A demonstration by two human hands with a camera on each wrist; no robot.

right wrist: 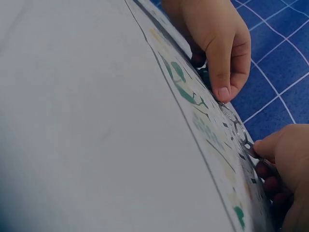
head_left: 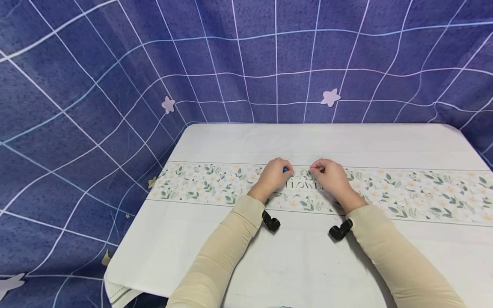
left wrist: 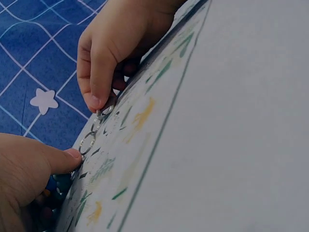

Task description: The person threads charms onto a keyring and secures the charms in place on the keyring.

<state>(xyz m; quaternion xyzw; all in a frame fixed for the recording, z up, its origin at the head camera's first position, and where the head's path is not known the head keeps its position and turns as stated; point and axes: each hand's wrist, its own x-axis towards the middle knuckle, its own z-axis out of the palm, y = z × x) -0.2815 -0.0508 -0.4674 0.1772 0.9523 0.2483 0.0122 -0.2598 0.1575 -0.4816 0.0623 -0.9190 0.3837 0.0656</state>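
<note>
In the head view my left hand (head_left: pixel 272 175) and right hand (head_left: pixel 332 177) face each other above the patterned strip. A short chain of silver metal rings (left wrist: pixel 88 144) spans the gap between them, with my fingertips pinching each end. Blue and dark green bead-like pieces (left wrist: pixel 54 185) show under my left hand, mostly hidden by the fingers; a bit of blue (head_left: pixel 285 170) appears there from above. Seen from the right wrist, the rings (right wrist: pixel 237 128) run from my left thumb tip to my right thumb and fingers. What hangs inside either palm is hidden.
A floral strip (head_left: pixel 208 184) with dark lettering crosses the white tabletop (head_left: pixel 177 239). Blue gridded cloth with star shapes (head_left: pixel 330 97) hangs behind and to the left. Black wrist mounts (head_left: pixel 271 221) sit at both cuffs.
</note>
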